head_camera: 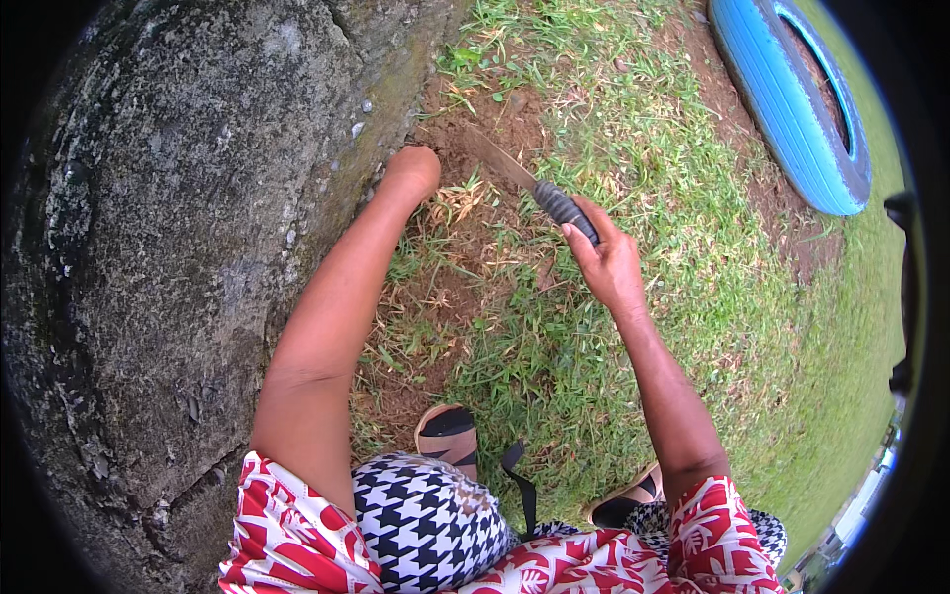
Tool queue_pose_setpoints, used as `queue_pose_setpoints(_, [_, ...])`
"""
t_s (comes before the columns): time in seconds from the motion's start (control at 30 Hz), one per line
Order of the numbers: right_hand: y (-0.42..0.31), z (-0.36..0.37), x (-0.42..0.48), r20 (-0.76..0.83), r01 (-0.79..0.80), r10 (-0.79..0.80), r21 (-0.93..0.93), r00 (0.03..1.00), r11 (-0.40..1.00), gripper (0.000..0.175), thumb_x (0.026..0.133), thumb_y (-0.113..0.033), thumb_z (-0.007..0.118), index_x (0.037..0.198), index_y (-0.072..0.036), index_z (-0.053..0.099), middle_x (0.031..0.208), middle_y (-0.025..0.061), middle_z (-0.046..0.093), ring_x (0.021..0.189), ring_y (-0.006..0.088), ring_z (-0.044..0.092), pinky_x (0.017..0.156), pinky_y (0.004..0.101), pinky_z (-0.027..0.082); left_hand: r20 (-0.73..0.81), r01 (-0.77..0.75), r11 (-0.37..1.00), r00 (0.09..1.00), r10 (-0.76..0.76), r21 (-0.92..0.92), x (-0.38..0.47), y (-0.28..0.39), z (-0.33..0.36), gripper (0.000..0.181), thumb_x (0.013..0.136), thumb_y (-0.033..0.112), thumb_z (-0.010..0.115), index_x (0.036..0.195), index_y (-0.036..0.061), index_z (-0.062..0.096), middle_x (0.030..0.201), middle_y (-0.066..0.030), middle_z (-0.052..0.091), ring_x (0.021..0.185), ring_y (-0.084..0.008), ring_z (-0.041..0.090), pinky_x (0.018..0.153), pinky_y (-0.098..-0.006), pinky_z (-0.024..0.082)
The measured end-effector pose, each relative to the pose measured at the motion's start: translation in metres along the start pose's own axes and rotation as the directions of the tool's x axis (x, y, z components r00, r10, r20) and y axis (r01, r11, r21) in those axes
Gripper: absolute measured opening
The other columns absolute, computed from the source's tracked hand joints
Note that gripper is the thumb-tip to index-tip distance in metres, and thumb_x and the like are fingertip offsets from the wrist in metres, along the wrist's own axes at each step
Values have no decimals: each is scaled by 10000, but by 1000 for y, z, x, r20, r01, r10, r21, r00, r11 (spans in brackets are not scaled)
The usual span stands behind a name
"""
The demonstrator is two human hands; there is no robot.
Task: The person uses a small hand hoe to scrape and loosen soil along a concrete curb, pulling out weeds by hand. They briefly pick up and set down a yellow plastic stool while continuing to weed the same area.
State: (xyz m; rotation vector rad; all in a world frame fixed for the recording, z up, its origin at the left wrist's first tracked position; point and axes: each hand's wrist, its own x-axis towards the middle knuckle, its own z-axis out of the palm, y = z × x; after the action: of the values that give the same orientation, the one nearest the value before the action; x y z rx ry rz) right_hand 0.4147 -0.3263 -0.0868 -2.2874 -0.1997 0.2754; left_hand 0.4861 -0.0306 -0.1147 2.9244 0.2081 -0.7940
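My right hand (610, 256) grips the dark, ribbed handle (558, 204) of a knife. Its blade (510, 163) slants up and left, with the tip at a patch of loose brown soil (464, 137). My left hand (413, 171) is low beside the foot of a concrete wall or large rock (215, 193), at the edge of the same soil. The back of the hand faces me and its fingers are hidden, so what they hold does not show. Dry, torn grass (464, 200) lies between the two hands.
The rough grey surface rises along my left side. A blue-painted tyre (790, 111) lies at the upper right beside bare earth. Short grass (712, 319) spreads to the right. A black strap (523, 482) hangs between my sandalled feet (449, 438).
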Motion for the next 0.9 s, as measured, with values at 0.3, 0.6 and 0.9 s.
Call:
queue_pose_setpoints(0.3, [-58, -13, 31, 456, -630, 437, 522, 776, 574, 324, 925, -284, 506, 1111, -18, 522, 617, 61, 562, 374, 105, 488, 279, 213, 354, -182, 42, 969, 979, -88, -242, 2, 1, -3, 358, 818, 47, 482, 1160, 49, 589, 1244, -215, 521, 1103, -362, 548, 933, -421, 445])
queue_pose_setpoints(0.6, [-15, 18, 7, 27, 280, -280, -194, 960, 940, 396, 866, -293, 588, 1202, -89, 542, 802, 115, 673, 679, 220, 652, 667, 379, 518, 31, -41, 995, 999, 38, 95, 15, 22, -23, 400, 787, 28, 521, 1178, 75, 589, 1329, -172, 467, 1156, -347, 515, 947, -402, 440])
queue_pose_setpoints(0.9, [-35, -84, -4, 108, -264, 248, 185, 963, 947, 381, 843, -246, 630, 1150, -25, 585, 713, 63, 623, 599, 119, 558, 583, 281, 468, -135, -68, 990, 989, 51, -123, 18, 5, -31, 292, 847, 120, 484, 1076, 33, 644, 1155, -168, 604, 1060, -324, 586, 908, -408, 464])
